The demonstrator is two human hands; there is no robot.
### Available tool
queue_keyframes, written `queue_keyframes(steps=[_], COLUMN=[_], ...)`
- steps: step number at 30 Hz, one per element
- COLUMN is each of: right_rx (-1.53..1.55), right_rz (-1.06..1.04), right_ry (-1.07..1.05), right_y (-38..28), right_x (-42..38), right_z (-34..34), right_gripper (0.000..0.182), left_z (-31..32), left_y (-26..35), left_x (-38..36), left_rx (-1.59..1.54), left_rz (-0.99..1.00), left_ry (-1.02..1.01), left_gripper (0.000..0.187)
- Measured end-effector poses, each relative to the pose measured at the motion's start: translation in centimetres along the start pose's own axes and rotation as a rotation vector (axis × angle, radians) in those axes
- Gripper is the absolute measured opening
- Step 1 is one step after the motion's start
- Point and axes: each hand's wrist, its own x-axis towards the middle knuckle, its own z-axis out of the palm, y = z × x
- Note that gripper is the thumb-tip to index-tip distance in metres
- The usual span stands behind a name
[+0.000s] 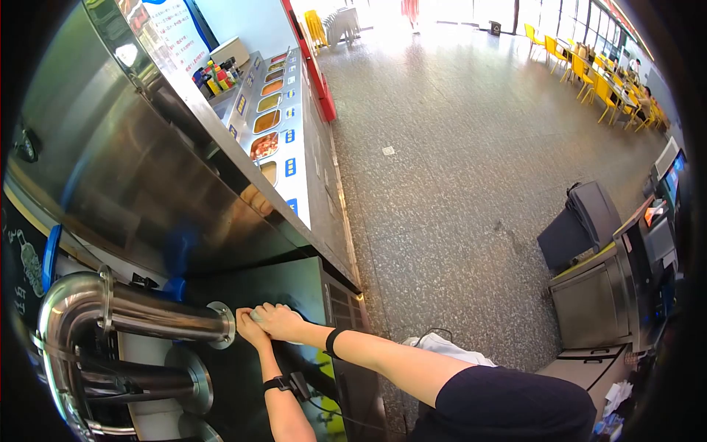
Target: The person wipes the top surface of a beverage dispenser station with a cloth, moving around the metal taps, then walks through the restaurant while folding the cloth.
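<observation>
My left hand [252, 328] and my right hand [278, 323] are closed together above a dark, shiny counter top [309, 295]. Bits of a pale cloth [256, 315] show between and behind the fingers; most of it is hidden by the hands. The flanged end of a thick steel pipe [166, 315] is just left of my left hand. Each wrist wears a black band, and a cable runs from the left one.
A second steel pipe [140, 383] lies below the first. Beyond a tall steel panel [110, 147] stands a counter with food trays [266, 121]. To the right are a dark bin [578, 225], a steel cabinet [593, 302] and grey floor [442, 184]. Yellow chairs [582, 74] and tables stand far off.
</observation>
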Motion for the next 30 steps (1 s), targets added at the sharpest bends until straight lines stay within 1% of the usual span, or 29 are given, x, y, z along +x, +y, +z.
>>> queue_keyframes(steps=[2, 3, 4, 5, 6, 10, 11, 15, 20, 21, 23, 26, 30], right_rx=[0.012, 0.013, 0.067, 0.021, 0.010, 0.037, 0.060, 0.046, 0.052, 0.082, 0.076, 0.070, 0.087], right_rz=[-0.009, -0.013, 0.029, -0.016, -0.013, -0.019, 0.006, -0.079, -0.119, -0.095, -0.133, -0.183, -0.259], right_ry=[-0.015, -0.023, -0.010, 0.013, -0.011, -0.061, -0.124, -0.133, -0.157, -0.278, -0.306, -0.243, -0.269], right_y=[-1.3, -1.8, -2.3, -2.6, -3.0, -5.3, -5.8, -7.7, -9.8, -10.2, -10.9, -11.6, -11.9], right_x=[-0.9, -1.3, -1.7, -2.3, -2.6, -4.7, -5.4, -7.7, -10.4, -10.8, -11.6, -13.2, -14.4], right_z=[-0.5, -0.6, 0.0, 0.5, 0.8, 0.2, 0.2, -0.7, -1.7, -2.4, -2.9, -2.7, -2.5], right_gripper=[0.044, 0.044, 0.044, 0.045, 0.047, 0.053, 0.052, 0.053, 0.055, 0.060, 0.060, 0.050, 0.049], left_z=[-0.9, -1.7, -2.3, -2.5, -2.8, -4.9, -5.4, -6.9, -8.6, -8.9, -9.4, -10.0, -10.7], left_y=[-0.2, -0.4, -0.3, 0.0, 0.7, -0.3, -0.4, 0.1, 0.5, 0.9, 1.3, 1.6, 1.2], left_x=[-1.1, -1.8, -2.4, -3.1, -3.9, -6.3, -7.0, -10.2, -13.8, -14.6, -16.0, -17.8, -19.5], left_rx=[-0.009, 0.007, 0.016, 0.019, 0.034, 0.053, 0.058, 0.013, 0.095, 0.090, 0.102, 0.121, 0.162], left_rz=[-0.046, -0.035, -0.021, -0.005, 0.003, -0.014, -0.035, -0.085, -0.082, -0.094, -0.128, -0.171, -0.146], left_ry=[0.011, 0.025, 0.036, 0.045, 0.068, 0.071, 0.075, 0.120, 0.176, 0.192, 0.203, 0.234, 0.272], left_gripper=[0.023, 0.023, 0.022, 0.022, 0.022, 0.022, 0.022, 0.022, 0.022, 0.022, 0.023, 0.024, 0.025])
